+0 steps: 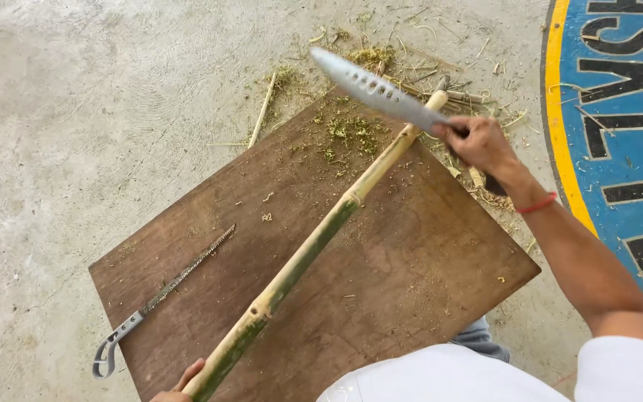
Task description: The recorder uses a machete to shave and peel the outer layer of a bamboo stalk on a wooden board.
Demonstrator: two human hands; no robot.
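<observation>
On the concrete floor [53, 149] a brown wooden board [381, 283] was laid flat, and across it one long bamboo pole [314, 246] was stretched on a slant, from the board's near edge up to and just past its far corner. The pole's lower, greener end was gripped by the left hand [180, 388] at the bottom edge of the view; only a few fingers [191, 370] could be seen, curled against the stalk, and the rest of that hand was cut off by the frame. The right arm was extended from the lower right, bent at the elbow, with a red cord [537, 203] worn at the wrist. The right hand [478, 143] was raised above the board's far right edge, its fingers closed tightly round the handle of one large knife [373, 91]. The blade, pierced by a row of small holes, was held tilted over the pale upper end of the pole, its tip pointed away to the left; whether the steel touched the bamboo could not be told. One slim saw [165, 294] with a grey metal handle was left lying near the board's left corner, the handle hanging off the edge. Green shavings [351, 134] were scattered by the far corner, and cut bamboo scraps [440, 93] were strewn on the floor beyond. A blue and yellow painted marking [619, 112] was seen on the floor at the right.
</observation>
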